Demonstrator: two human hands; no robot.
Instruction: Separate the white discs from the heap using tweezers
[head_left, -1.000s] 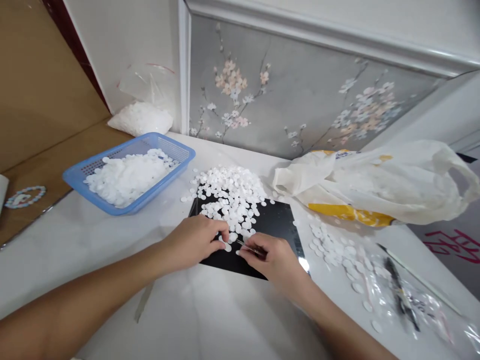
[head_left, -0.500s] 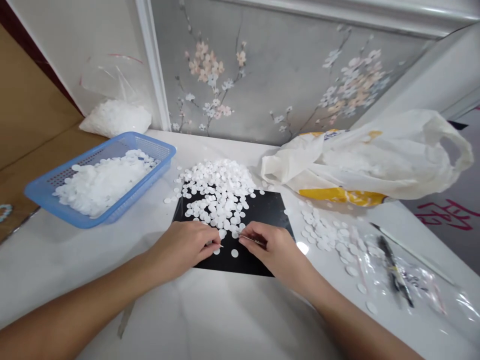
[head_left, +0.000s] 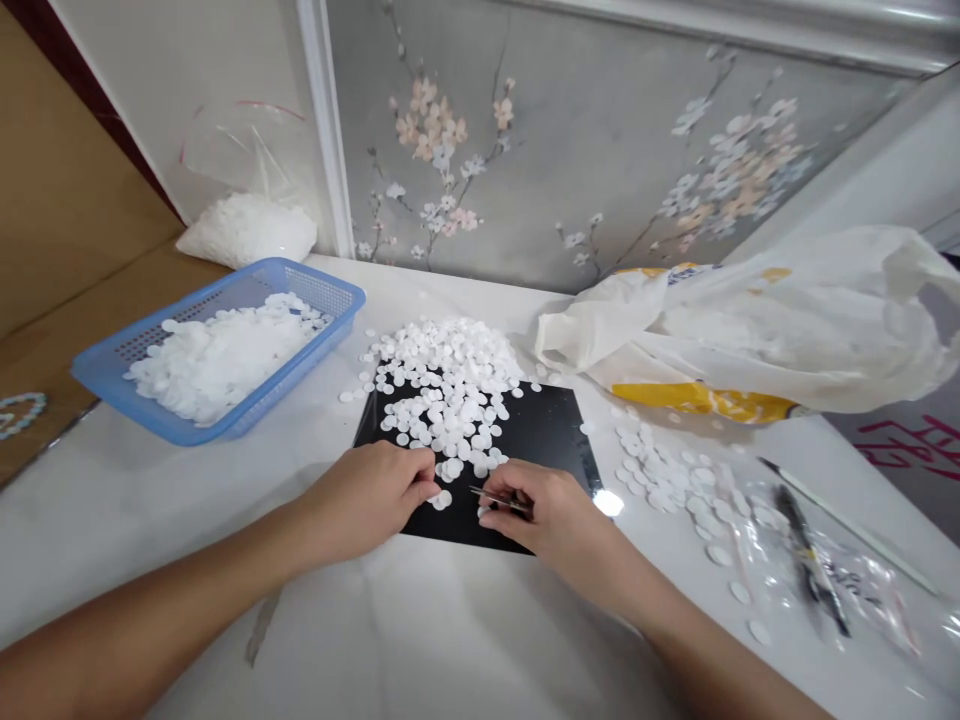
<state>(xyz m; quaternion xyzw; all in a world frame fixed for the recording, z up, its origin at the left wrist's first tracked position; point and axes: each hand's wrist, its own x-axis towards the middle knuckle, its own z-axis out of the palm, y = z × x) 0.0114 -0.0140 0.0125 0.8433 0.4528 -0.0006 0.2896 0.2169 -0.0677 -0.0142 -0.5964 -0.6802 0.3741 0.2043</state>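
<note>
A heap of small white discs (head_left: 450, 385) spreads over a black sheet (head_left: 544, 435) on the white table. My left hand (head_left: 371, 495) rests at the sheet's near edge, fingers curled, its fingertips pressed on a white disc (head_left: 441, 499). My right hand (head_left: 536, 510) sits just to the right of it and pinches thin metal tweezers (head_left: 491, 497) whose tips point left toward that disc.
A blue basket (head_left: 105, 375) full of white discs stands at the left, with a clear bag of discs (head_left: 247, 225) behind it. A white and yellow plastic bag (head_left: 757, 335) lies at the right. More loose discs (head_left: 667, 480), a pen (head_left: 810, 555) and clear packets lie at the near right.
My left hand's fingertips now press on a disc at the sheet's near edge. The tweezers in my right hand have dropped slightly nearer me. The camera has shifted a little.
</note>
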